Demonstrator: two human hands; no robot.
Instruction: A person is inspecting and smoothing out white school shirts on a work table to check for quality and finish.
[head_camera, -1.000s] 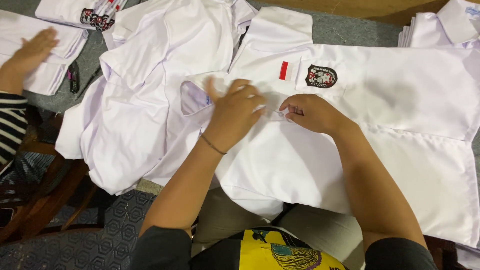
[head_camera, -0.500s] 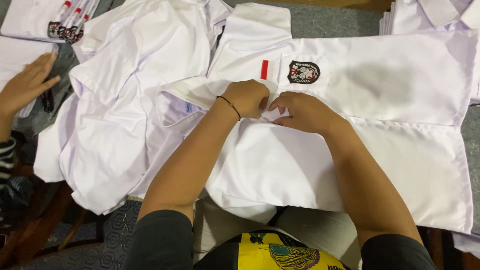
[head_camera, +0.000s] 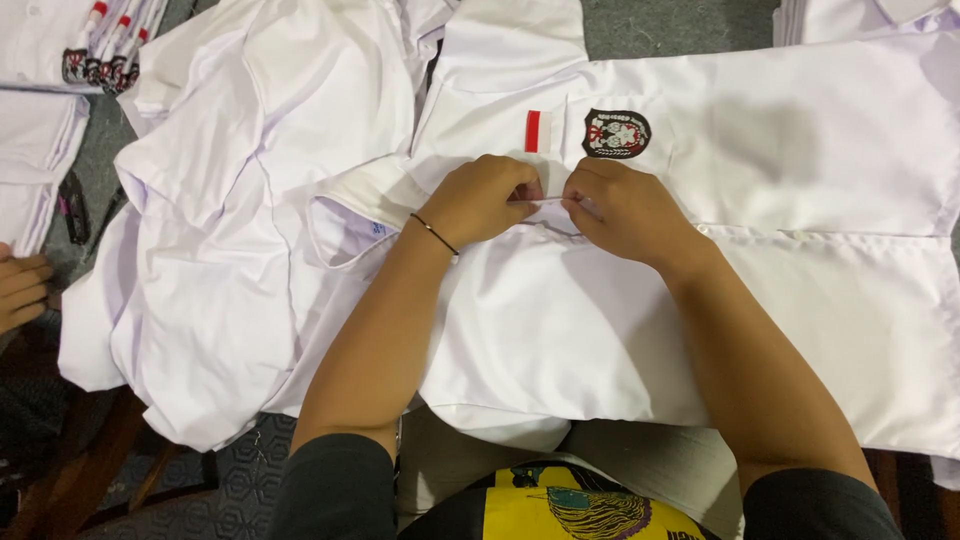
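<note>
Left hand (head_camera: 482, 200) and right hand (head_camera: 622, 208) side by side on white shirt (head_camera: 760, 200), fingers seemingly pinching its front edge, dark badge (head_camera: 616, 133) just above

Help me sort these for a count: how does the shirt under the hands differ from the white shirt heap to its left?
The shirt under the hands lies spread flat and smooth; the heap is crumpled and folded over itself. The flat shirt shows a dark crest badge and a red stripe patch; the heap shows neither. Both are white.

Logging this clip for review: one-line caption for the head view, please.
Both hands, left hand and right hand, pinch the front edge of a white shirt below its badge.
</note>
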